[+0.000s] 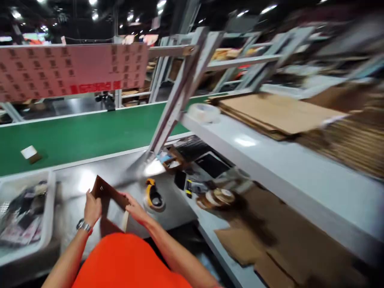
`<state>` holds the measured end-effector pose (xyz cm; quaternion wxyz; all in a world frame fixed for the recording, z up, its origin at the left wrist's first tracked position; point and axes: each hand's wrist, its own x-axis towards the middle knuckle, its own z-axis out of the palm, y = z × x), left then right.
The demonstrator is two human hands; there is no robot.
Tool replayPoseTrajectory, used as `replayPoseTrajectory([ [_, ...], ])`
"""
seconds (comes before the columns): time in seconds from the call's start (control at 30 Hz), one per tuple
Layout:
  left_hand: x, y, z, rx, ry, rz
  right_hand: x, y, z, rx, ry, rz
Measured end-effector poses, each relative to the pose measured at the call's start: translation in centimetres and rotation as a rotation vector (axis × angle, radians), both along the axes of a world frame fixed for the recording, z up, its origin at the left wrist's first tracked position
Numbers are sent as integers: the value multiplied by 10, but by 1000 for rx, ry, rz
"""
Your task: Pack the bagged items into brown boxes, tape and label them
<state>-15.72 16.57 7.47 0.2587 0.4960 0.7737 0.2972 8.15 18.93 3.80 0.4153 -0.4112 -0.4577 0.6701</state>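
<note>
A small brown cardboard box is held over the grey metal worktable, low in the head view. My left hand grips its left side, fingers closed on the flap; a watch is on that wrist. My right hand holds the box's right edge, fingers wrapped on it. Just right of my right hand lies a yellow-and-black tape dispenser. The picture is smeared by motion.
A green conveyor belt runs behind the table with a small white-topped box on it. A white bin of packets stands at left. Tape rolls and flat cardboard sheets lie on shelves at right.
</note>
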Motion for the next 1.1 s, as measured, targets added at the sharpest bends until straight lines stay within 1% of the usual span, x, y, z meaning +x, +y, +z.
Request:
replayPoseTrajectory([
  [0.03,7,3,3,-41,7,31,-3,1,-3,7,24,55],
  [0.1,15,7,5,-41,24,63,-2,5,-9,-11,94,119],
  [0.2,8,2,1,-8,121,32,10,13,-21,-77,154,112],
  [0.27,-1,-7,-2,-10,186,-29,17,17,-28,-88,126,51],
  [0.33,-10,-17,-5,25,224,-101,16,18,-33,-83,66,-21],
  [0.4,-15,-26,-5,114,262,-198,6,19,-35,-77,-35,-90],
  [0.47,-20,-34,-1,165,321,-307,-8,19,-36,-49,-159,-171],
  [0.53,-25,-40,6,121,386,-404,-20,20,-36,-7,-250,-223],
  [0.57,-28,-41,11,75,410,-451,-23,21,-36,11,-275,-221],
  [0.63,-35,-38,18,-13,436,-544,-24,23,-36,27,-304,-179],
  [0.7,-37,-30,20,-75,447,-611,-21,23,-35,21,-333,-129],
  [0.73,-36,-23,20,-100,454,-607,-19,24,-35,16,-345,-111],
  [0.77,-34,-16,18,-123,461,-571,-16,24,-34,6,-353,-98],
  [0.83,-25,-3,10,-159,458,-432,-10,25,-31,-26,-349,-66],
  [0.9,-15,5,2,-159,423,-274,-4,25,-28,-61,-299,-51],
  [1.0,-7,6,-8,-136,320,-122,4,24,-24,-119,-147,-111],
  [1.07,-7,3,-11,-151,232,-78,7,19,-26,-139,-83,-148],
  [1.1,-9,2,-13,-167,186,-75,8,15,-27,-133,-82,-140],
])
